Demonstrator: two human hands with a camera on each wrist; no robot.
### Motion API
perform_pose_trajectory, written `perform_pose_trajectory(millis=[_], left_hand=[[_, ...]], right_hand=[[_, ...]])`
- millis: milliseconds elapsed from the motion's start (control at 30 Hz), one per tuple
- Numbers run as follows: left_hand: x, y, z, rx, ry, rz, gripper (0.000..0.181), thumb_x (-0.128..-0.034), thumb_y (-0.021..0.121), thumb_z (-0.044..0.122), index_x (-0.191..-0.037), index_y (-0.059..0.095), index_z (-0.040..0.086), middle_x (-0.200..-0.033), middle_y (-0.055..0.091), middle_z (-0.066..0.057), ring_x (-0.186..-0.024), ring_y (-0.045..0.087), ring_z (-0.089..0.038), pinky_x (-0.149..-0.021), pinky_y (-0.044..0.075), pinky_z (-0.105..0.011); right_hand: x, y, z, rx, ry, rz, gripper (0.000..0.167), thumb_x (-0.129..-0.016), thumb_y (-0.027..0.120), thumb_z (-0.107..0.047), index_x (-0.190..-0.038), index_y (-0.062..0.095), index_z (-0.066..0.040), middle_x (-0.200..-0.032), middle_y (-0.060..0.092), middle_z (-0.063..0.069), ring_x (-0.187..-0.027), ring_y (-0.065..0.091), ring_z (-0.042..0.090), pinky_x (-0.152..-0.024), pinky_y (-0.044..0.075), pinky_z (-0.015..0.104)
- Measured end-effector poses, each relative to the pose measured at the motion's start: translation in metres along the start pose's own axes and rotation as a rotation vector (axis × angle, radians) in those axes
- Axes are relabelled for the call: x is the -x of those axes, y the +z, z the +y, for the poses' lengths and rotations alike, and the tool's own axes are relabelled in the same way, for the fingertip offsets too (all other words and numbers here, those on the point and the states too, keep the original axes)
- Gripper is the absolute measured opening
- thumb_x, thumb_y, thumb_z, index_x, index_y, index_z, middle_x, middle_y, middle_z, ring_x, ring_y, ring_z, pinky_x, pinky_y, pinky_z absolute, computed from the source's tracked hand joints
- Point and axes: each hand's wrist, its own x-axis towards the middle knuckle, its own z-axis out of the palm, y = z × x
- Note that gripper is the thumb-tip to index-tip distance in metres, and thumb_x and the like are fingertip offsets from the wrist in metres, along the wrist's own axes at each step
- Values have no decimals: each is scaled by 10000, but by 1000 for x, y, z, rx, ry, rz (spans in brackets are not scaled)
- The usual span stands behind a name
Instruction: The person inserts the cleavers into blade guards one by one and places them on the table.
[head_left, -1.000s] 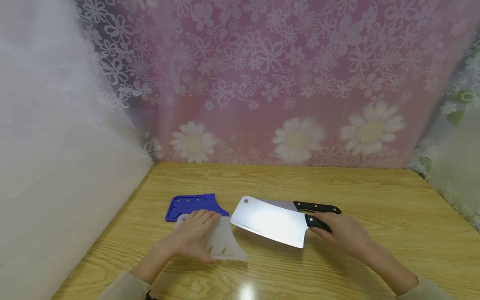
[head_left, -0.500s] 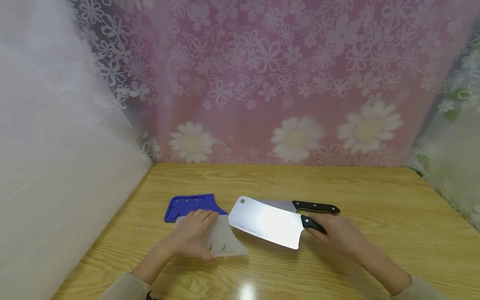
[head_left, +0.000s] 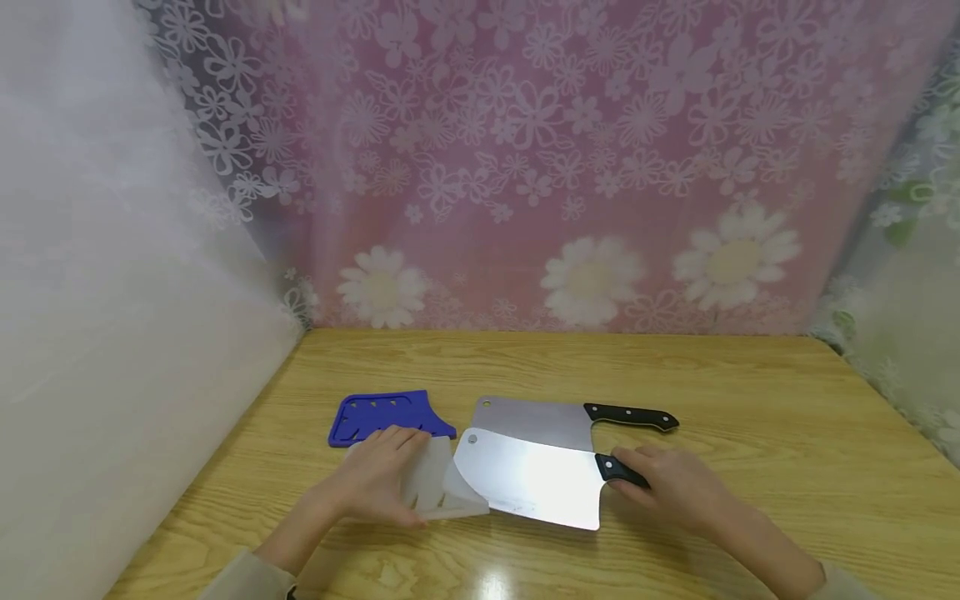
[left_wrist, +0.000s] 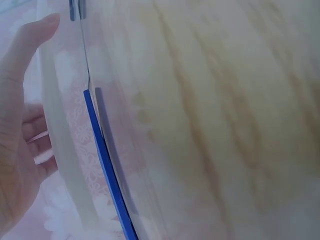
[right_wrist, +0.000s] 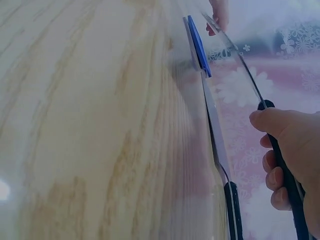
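Observation:
The right hand (head_left: pixel 675 487) grips the black handle of a cleaver (head_left: pixel 532 483), its bright blade pointing left. In the right wrist view the fingers of that hand (right_wrist: pixel 295 155) wrap round the handle, and the blade is off the tabletop. A translucent white sheath (head_left: pixel 435 479) is held by the left hand (head_left: pixel 375 479) between thumb and fingers. The cleaver's front end overlaps the sheath's right part in the head view. In the left wrist view the left hand (left_wrist: pixel 22 130) holds the pale sheath (left_wrist: pixel 62 135) on edge.
A second cleaver (head_left: pixel 540 421) with a black handle lies behind the held one. At its left lies a blue sheath (head_left: pixel 386 415) on the wooden table (head_left: pixel 555 354). Flowered curtains (head_left: pixel 480 208) stand behind and at the sides.
The right hand has brought the cleaver toward the near side and slightly left, so its front end now overlaps the white sheath and more of the second cleaver shows. The left hand has hardly moved.

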Motion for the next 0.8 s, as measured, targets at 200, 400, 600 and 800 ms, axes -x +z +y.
perform_pose_trajectory(millis=[200, 400, 600, 800], left_hand=[[2, -2, 2, -7, 30, -6, 1063, -511, 732, 641, -1340, 459, 35, -1267, 512, -70, -1154, 462, -252, -937, 375, -524], [0, -6, 3, -39, 92, 36, 1072, -482, 741, 644, -1324, 479, 35, -1238, 533, -68, -1124, 480, -233, -911, 411, -466], [-4, -10, 8, -70, 146, 12, 1074, -472, 755, 633, -1314, 481, 24, -1231, 538, -64, -1130, 482, -238, -916, 415, -435], [-4, -12, 14, -101, 170, 1, 1077, -487, 737, 647, -1328, 464, 32, -1243, 532, -56, -1143, 474, -236, -938, 402, -422]], right_hand=[[2, -3, 2, -38, -53, 13, 296, -789, 725, -259, -1007, 657, -69, -836, 656, 38, -611, 557, 48, -477, 407, 197], [1, -2, 7, -60, -149, 95, 297, -779, 739, -263, -979, 664, -56, -802, 652, 30, -599, 530, 9, -462, 387, 160], [2, -4, 11, -74, -183, 79, 301, -759, 756, -253, -983, 661, -75, -798, 647, 6, -582, 487, -34, -468, 380, 139], [1, -4, 18, -86, -239, 103, 297, -789, 732, -286, -979, 669, -66, -749, 616, -36, -559, 434, -66, -459, 355, 113]])
